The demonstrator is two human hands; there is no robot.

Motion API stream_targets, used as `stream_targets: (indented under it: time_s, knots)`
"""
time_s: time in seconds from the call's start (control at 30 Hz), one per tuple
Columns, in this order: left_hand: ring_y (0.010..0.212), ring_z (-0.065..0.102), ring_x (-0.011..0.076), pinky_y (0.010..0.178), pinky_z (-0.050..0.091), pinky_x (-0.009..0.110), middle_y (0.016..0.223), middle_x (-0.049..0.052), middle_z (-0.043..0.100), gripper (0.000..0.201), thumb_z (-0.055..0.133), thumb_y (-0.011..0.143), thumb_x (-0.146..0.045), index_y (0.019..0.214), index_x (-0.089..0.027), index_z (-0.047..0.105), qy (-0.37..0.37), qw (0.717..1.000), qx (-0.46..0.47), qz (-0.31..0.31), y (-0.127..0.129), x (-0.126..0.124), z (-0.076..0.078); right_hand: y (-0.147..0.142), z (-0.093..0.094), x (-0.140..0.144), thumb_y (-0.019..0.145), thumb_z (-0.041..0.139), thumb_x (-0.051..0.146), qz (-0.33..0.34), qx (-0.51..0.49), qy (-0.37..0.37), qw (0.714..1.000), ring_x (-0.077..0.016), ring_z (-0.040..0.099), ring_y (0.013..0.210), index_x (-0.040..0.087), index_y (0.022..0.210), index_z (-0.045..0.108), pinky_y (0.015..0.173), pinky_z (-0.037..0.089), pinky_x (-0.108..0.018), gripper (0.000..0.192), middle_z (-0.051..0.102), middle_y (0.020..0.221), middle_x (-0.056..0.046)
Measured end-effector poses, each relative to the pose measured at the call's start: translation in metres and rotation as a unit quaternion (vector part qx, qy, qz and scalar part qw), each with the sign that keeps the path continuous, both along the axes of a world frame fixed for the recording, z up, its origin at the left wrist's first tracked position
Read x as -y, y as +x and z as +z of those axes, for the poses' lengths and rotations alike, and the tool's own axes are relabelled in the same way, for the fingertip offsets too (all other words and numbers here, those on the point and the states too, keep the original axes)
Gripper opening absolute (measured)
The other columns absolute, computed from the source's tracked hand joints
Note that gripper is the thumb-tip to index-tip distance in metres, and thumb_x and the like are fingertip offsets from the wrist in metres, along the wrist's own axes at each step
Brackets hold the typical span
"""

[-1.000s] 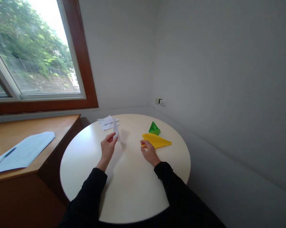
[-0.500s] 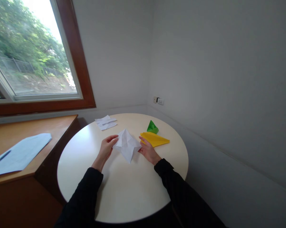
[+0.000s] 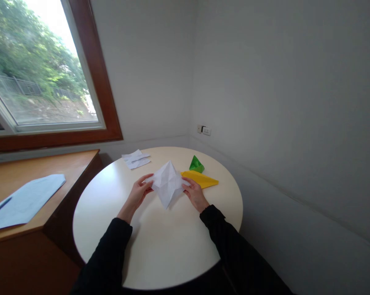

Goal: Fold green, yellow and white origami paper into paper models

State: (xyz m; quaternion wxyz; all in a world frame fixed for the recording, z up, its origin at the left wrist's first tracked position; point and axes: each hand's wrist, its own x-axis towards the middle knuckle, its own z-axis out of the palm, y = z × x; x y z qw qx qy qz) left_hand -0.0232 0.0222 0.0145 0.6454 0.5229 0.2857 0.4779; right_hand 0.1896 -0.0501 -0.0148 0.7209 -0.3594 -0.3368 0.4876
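Note:
A creased sheet of white paper (image 3: 167,183), spread in a diamond shape, is held between my two hands over the round table. My left hand (image 3: 139,191) pinches its left corner between thumb and fingers. At the opposite corner, my right hand (image 3: 195,194) grips the paper the same way. Just behind my right hand lies a yellow folded paper (image 3: 202,178), partly hidden by that hand and the white sheet. Beyond it stands a small green folded paper piece (image 3: 196,164).
Torn or folded white paper pieces (image 3: 137,159) lie at the back left of the white round table (image 3: 169,250). To the left, a wooden cabinet (image 3: 80,164) bears a pale blue sheet (image 3: 34,196) with a pen (image 3: 2,205). Walls and a window (image 3: 49,73) surround the corner.
The white paper has opened out wider and flatter, its top corner rising. My right hand has shifted slightly right and down. Both hands still hold it.

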Motion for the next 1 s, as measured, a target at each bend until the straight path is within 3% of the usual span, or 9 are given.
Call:
stream_targets:
  time_s: [0.33,0.8,1.0]
  knots:
    - [0.068,0.059,0.0149,0.067,0.046,0.028,0.072,0.006,0.067,0.045,0.078,0.055,-0.036,0.091,-0.01,0.068,0.037,0.996,-0.067,0.055,0.001,-0.003,-0.004,0.005,-0.006,-0.005,0.049,0.081,0.028,-0.038,0.025,-0.008,0.999,-0.0145,0.061,0.07,0.017,0.084,0.071,0.078,0.047,-0.034,0.037,0.069,0.072,-0.002]
    - [0.074,0.061,0.0167,0.072,0.047,0.03,0.08,0.01,0.07,0.042,0.078,0.057,-0.037,0.088,-0.01,0.069,0.05,0.995,-0.068,0.055,-0.002,-0.006,-0.007,0.01,-0.014,-0.01,0.05,0.081,0.033,-0.061,0.054,-0.002,0.997,-0.0133,0.059,0.066,0.015,0.084,0.071,0.073,0.046,-0.031,0.039,0.066,0.068,-0.001]
    - [0.059,0.055,0.0118,0.058,0.042,0.024,0.062,0.002,0.062,0.043,0.08,0.053,-0.035,0.088,-0.011,0.068,0.084,0.989,-0.095,0.071,-0.002,-0.008,-0.008,0.008,-0.011,-0.007,0.047,0.082,0.031,-0.047,0.068,-0.005,0.997,-0.0131,0.058,0.065,0.015,0.091,0.07,0.072,0.047,-0.031,0.049,0.066,0.069,0.0]
